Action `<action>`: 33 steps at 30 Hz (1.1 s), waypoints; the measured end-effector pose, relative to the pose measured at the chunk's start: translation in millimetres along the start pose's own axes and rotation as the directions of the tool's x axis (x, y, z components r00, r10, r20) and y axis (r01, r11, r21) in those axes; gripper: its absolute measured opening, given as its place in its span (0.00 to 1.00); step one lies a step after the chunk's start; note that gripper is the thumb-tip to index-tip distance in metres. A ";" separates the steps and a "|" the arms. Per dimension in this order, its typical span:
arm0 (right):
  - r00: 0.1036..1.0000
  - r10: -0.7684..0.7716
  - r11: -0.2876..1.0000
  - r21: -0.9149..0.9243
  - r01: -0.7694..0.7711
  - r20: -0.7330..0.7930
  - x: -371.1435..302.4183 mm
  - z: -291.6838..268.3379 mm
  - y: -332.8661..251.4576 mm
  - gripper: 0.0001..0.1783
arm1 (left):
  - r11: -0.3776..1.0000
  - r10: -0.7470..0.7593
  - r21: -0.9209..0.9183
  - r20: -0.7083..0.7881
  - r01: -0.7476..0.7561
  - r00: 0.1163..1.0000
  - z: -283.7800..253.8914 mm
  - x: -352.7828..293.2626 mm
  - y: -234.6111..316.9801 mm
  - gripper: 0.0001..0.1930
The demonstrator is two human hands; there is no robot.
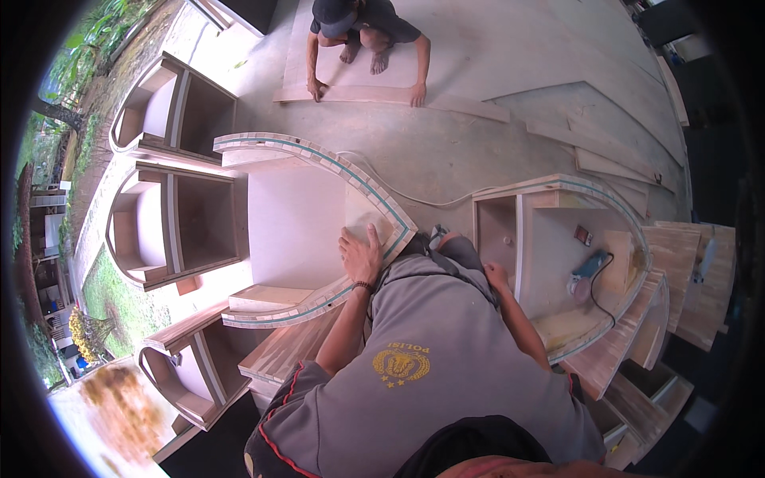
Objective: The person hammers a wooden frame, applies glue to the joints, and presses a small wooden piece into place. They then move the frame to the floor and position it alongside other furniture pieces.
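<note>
A boat-shaped wooden cabinet, with a pointed end and a teal stripe along its curved edge, lies in front of me to the left. My left hand rests inside that pointed end, fingers apart, with no tool visible in it. A bracelet circles the wrist. Beside my thigh, my right hand hangs low near a second curved cabinet; its fingers are mostly hidden. Inside this second cabinet lies a blue power sander with a dark cord, next to a small dark red box.
Similar curved cabinets stand along the left, by the grass. Ahead, a person in a dark cap squats with both hands on a long wooden strip. Boards lie on the concrete floor at right. A pale cable crosses between the cabinets.
</note>
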State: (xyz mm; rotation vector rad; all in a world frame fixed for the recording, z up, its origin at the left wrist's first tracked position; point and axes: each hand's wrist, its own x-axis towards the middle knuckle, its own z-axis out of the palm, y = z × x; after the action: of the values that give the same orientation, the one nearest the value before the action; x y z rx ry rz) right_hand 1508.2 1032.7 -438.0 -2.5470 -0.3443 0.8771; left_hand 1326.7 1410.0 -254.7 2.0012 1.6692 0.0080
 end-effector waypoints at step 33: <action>0.997 -0.009 0.992 0.121 0.019 -0.078 2.5 15.8 6.6 0.21 | 1.000 0.008 0.018 0.012 -0.008 1.000 0.9 -1.9 2.7 0.47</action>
State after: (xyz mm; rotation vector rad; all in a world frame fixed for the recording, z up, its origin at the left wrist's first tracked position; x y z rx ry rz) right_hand 1500.8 1032.7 -453.6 -2.4550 -0.2760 0.7679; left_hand 1329.0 1407.6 -253.8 2.0168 1.6595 -0.0162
